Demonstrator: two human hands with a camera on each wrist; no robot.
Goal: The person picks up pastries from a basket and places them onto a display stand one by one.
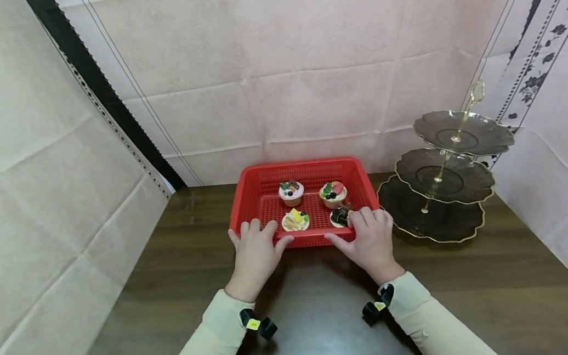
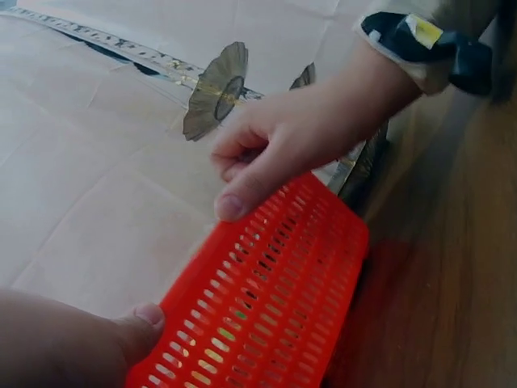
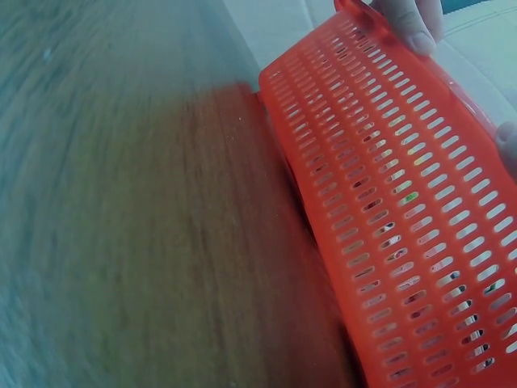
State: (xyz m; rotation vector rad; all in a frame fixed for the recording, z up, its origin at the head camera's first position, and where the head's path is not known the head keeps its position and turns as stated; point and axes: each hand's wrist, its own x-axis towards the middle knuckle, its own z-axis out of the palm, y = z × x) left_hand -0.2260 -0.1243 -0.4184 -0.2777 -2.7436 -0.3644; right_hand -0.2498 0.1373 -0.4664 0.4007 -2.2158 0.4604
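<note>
A red plastic basket (image 1: 299,168) with slotted walls sits on the table. Several cupcakes stand in it: one with berries and white cream (image 1: 291,192), one with strawberry (image 1: 333,191), one with yellow fruit pieces (image 1: 295,220) and a dark-topped one (image 1: 338,216). My left hand (image 1: 253,252) grips the near rim at its left end, thumb outside and fingers over the edge. At the right end of that rim, my right hand (image 1: 370,243) holds on the same way, partly covering the dark-topped cupcake. The left wrist view shows the basket's slotted front wall (image 2: 266,283) between both thumbs.
A three-tier stand (image 1: 439,177) with dark, gold-edged scalloped plates is right of the basket, close by my right hand. Pale cloth (image 1: 307,88) hangs behind the wooden table (image 1: 198,293) and along both sides.
</note>
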